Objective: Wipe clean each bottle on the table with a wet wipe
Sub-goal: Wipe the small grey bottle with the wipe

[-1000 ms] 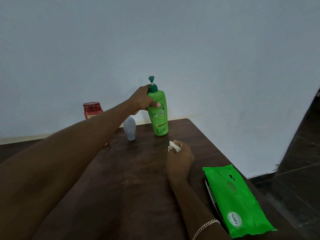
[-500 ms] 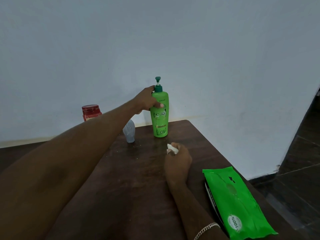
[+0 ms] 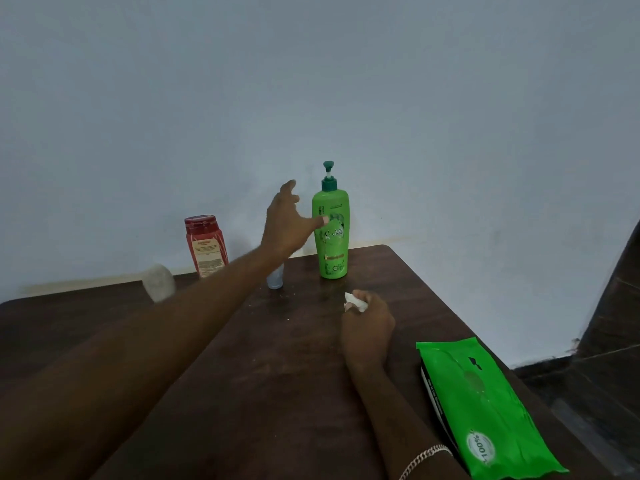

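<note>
Standing upright at the table's (image 3: 398, 268) far edge, the green pump bottle (image 3: 330, 233) sits just right of my left hand (image 3: 284, 223), fingers spread, thumb at its label. My right hand (image 3: 367, 323), nearer me, is clenched on the wet wipe (image 3: 353, 301).

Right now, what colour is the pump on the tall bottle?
Dark teal-green pump on the bright green bottle; head view.

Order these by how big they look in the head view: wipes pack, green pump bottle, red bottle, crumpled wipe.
1. wipes pack, though it lies nearest the camera
2. green pump bottle
3. red bottle
4. crumpled wipe, mostly hidden in the right hand
</note>
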{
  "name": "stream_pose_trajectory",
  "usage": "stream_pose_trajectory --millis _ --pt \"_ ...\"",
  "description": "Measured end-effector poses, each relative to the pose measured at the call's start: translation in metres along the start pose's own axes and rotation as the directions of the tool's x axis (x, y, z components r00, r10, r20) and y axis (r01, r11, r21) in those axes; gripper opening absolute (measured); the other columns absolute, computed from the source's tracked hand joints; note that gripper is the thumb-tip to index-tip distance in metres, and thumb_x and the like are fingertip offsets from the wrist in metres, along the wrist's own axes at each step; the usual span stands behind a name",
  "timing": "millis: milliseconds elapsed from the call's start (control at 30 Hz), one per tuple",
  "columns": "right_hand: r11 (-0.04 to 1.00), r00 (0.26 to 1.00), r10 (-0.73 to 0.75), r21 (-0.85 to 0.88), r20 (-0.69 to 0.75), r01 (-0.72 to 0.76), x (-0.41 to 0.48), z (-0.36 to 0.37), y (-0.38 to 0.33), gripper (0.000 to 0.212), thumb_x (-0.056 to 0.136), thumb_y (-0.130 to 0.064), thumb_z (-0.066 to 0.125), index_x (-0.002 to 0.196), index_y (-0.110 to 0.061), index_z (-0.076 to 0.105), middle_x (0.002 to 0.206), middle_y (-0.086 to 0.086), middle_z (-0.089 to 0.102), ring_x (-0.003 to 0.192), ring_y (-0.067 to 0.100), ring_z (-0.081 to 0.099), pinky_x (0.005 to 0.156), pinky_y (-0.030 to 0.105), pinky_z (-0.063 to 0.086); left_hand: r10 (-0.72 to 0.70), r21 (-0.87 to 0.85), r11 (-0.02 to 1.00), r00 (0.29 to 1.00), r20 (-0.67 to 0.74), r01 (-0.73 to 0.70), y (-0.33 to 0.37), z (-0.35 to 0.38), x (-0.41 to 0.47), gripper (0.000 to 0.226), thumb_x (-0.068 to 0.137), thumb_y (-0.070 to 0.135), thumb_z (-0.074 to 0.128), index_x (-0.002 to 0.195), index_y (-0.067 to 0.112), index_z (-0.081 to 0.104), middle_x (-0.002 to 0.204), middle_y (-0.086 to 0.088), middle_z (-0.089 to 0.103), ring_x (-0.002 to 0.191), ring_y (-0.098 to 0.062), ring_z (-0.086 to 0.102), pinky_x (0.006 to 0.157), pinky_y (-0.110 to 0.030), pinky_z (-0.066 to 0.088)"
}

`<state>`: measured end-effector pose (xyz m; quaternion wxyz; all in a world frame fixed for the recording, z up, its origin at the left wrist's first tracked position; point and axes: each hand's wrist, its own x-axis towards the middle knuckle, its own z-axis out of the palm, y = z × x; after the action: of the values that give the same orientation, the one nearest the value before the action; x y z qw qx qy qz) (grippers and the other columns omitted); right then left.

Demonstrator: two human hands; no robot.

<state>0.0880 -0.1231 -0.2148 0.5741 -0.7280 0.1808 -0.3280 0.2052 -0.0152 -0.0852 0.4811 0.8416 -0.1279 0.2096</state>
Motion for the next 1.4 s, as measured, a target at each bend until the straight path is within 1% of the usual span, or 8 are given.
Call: stream_pose_trajectory --millis 100,233,333,467,600,900,1200,1400 --pt "1.000 1.000 -0.003 -0.009 0.000 0.003 0.000 0.001 -0.001 0.026 0.085 -0.003 0.065 0.110 -0.009 0.070 0.104 0.006 0.069 0.097 0.019 0.065 0.080 0.022 0.045 0.023 -0.055 0.998 0.977 -0.214 -0.036 -0.019 -0.009 -0.051 0.069 0.079 0.021 0.086 0.138 0.015 0.051 0.109 -0.002 0.063 0.095 -0.015 0.063 0.079 -0.017 0.049" --pt "1.000 1.000 -0.010 -0.023 0.025 0.011 0.000 0.000 -0.001 0.026 0.083 -0.003 0.065 0.108 -0.007 0.072 0.103 0.008 0.070 0.096 0.020 0.065 0.079 0.021 0.042 -0.203 0.005 0.977 0.946 -0.254 0.211 -0.064 -0.016 -0.090 0.037 0.084 0.031 0.081 0.109 0.016 0.057 0.091 0.003 0.065 0.085 -0.016 0.067 0.078 -0.038 0.059" --pt "0.999 0.999 -0.020 -0.025 0.044 0.022 -0.001 0.000 -0.001 0.026 0.082 -0.003 0.065 0.106 -0.009 0.072 0.103 0.009 0.070 0.095 0.021 0.065 0.079 0.021 0.043 -0.367 0.053 0.922 0.907 -0.207 0.385 -0.092 -0.014 -0.091 0.048 0.082 0.040 0.081 0.115 0.019 0.053 0.103 -0.005 0.068 0.086 -0.021 0.070 0.077 -0.042 0.062" --pt "0.999 0.997 -0.018 -0.050 0.068 0.022 -0.002 -0.002 -0.002 0.027 0.082 -0.004 0.067 0.108 -0.010 0.072 0.103 0.009 0.071 0.094 0.021 0.066 0.080 0.023 0.047 -0.381 0.138 0.899 0.899 -0.218 0.415 -0.109 -0.005 -0.082 0.069 0.076 0.041 0.086 0.127 0.013 0.049 0.110 -0.007 0.063 0.090 -0.023 0.068 0.078 -0.043 0.062" --pt "0.998 0.996 -0.016 -0.056 0.085 0.020 -0.002 -0.003 -0.001 0.027 0.084 -0.006 0.067 0.110 -0.010 0.071 0.104 0.008 0.071 0.093 0.018 0.066 0.078 0.022 0.045 -0.365 0.223 0.882 0.901 -0.235 0.416 -0.116 0.008 -0.070 0.069 0.069 0.049 0.086 0.117 0.012 0.053 0.111 -0.008 0.066 0.096 -0.025 0.066 0.078 -0.043 0.061" --pt "0.999 0.998 -0.017 -0.035 0.068 0.019 -0.003 -0.007 -0.005 0.025 0.083 -0.009 0.070 0.107 -0.013 0.073 0.099 0.000 0.072 0.086 0.009 0.063 0.074 0.017 0.041 -0.416 0.383 0.784 0.871 -0.260 0.489 -0.092 0.020 -0.059 0.065 0.086 0.046 0.074 0.131 0.006 0.050 0.125 -0.013 0.062 0.111 -0.035 0.063 0.088 -0.048 0.057" --pt "0.999 0.990 -0.049 0.022 0.129 0.047 -0.006 -0.007 -0.007 0.027 0.080 -0.015 0.071 0.107 -0.018 0.073 0.098 -0.003 0.074 0.088 0.011 0.068 0.080 0.026 0.053 -0.261 0.368 0.881 0.955 -0.144 0.296 -0.093 0.004 -0.093 0.051 0.084 0.047 0.073 0.119 0.013 0.057 0.116 -0.006 0.061 0.106 -0.027 0.061 0.083 -0.045 0.058" --pt "0.990 0.955 -0.041 0.143 0.294 -0.001 -0.015 -0.009 -0.017 0.021 0.083 -0.007 0.066 0.098 -0.022 0.069 0.079 0.002 0.075 0.069 0.016 0.073 0.069 0.036 0.062 -0.259 0.435 0.877 0.963 0.070 0.204 -0.089 -0.056 -0.142 0.050 0.086 0.039 0.077 0.127 0.018 0.058 0.123 -0.002 0.065 0.106 -0.013 0.062 0.078 -0.024 0.052"
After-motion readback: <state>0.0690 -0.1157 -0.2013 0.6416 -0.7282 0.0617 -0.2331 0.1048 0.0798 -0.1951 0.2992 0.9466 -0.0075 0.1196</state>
